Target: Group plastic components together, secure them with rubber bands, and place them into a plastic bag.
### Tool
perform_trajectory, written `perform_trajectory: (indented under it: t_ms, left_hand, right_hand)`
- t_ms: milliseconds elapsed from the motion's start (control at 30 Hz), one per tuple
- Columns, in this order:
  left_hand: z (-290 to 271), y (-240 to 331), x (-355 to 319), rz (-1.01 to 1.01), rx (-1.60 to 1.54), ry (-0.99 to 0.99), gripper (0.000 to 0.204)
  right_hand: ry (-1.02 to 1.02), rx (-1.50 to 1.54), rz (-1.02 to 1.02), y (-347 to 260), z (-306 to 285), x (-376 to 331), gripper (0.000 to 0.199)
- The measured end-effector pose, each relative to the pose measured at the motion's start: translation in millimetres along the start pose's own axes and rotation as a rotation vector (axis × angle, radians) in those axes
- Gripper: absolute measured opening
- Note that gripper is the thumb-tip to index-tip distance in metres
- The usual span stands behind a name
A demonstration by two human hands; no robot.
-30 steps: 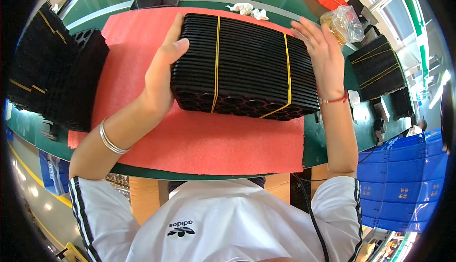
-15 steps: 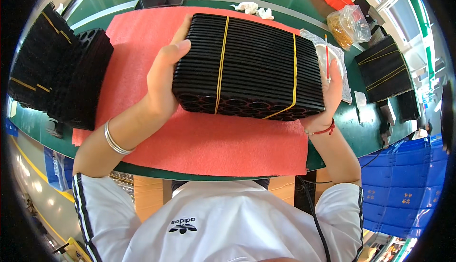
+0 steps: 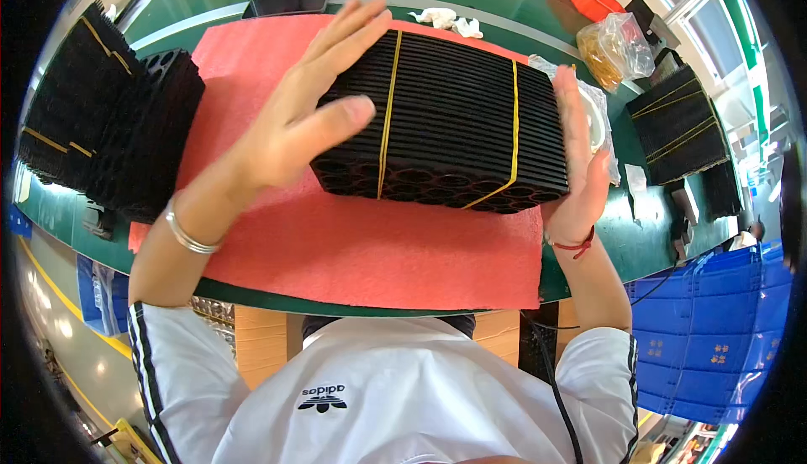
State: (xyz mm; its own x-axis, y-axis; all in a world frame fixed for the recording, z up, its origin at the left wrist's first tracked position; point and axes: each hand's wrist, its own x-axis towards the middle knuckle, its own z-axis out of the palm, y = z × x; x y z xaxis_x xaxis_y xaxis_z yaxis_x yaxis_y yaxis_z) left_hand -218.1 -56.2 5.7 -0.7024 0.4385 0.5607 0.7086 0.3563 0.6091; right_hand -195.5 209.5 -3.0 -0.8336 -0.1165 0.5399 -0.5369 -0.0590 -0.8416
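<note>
A: Where the desk [image 3: 626, 233] reaches its left end, why does a dark banded stack [image 3: 76, 102] stand there?

B: Probably to be out of the way of the hands. A holed black stack [image 3: 168, 98] sits just beside it, by the left edge of the pink mat [image 3: 378, 254].

A: And the left hand [image 3: 307, 119]?

B: It is over the left end of the black bundle [image 3: 454, 119], fingers [image 3: 357, 23] straight and thumb spread apart, wrapped round nothing. It is blurred, so I can't tell whether it touches.

A: Where exactly is the bundle?

B: Mid-mat, in front of the person, and it seems to rest there. Two yellow bands [image 3: 390, 111] circle its ridged layers, presumably to hold them together; the mat looks soft, perhaps for cushioning.

A: The right hand [image 3: 580, 170]?

B: Set along the right end, fingers extended rather than curled. I take it as a flat stop, steadying that end without a grip.

A: Beyond it?

B: A clear packet [image 3: 602, 98] lies behind that hand, then a bag [image 3: 612, 48] of yellow strands, then another banded bundle [image 3: 672, 123], perhaps parked aside yet within reach.
</note>
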Motion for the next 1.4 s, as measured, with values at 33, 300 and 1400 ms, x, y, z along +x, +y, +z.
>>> perform_trajectory:
  t_ms: [33,300,1400]
  left_hand:
    - [-8.3,5.3,0.7,-0.034,0.131,-0.091,0.079]
    - [-18.6,30.7,6.9,-0.034,0.548,-0.303,0.080]
    - [3.1,14.5,22.3,-0.166,-0.268,0.243,0.060]
  right_hand:
    - [-0.049,-0.109,-0.052,-0.2,-0.7,3.9,0.088]
    - [-0.484,-0.875,-0.239,-24.6,-41.4,19.4,0.083]
    - [-0.578,-0.715,-0.189,-58.6,-13.4,29.7,0.084]
